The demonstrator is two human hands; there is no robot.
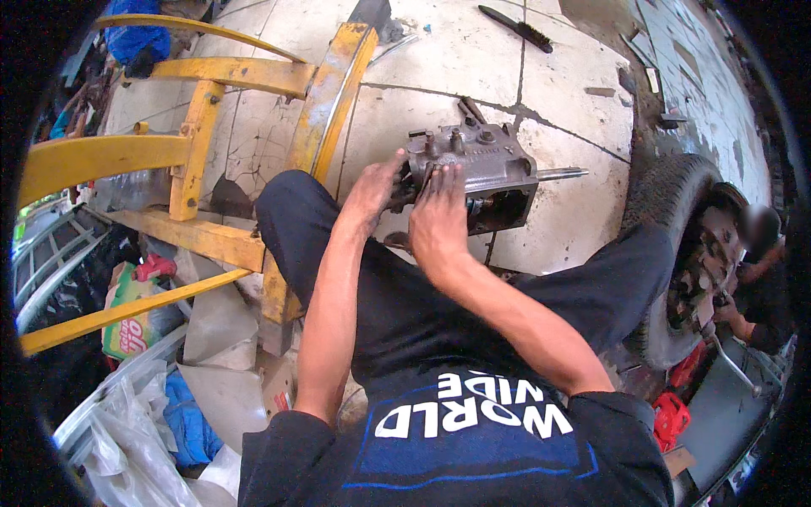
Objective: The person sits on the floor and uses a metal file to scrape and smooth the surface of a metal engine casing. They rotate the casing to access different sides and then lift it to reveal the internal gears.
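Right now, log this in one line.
left hand: at left end of metal housing; right hand: touching its near side; shaft: protruding right; brush: on tiled floor

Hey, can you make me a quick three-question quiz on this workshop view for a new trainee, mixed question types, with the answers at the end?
1. Multiple choice: what colour is the metal frame at the left of the picture?
A) green
B) yellow
C) white

2. True or false: a brush lies on the tiled floor, apart from the metal housing.

3. Short answer: which hand is nearer the end of the housing where the thin shaft juts out, the left hand or the right hand?

Key: 1. B, yellow. 2. True. 3. The right hand.
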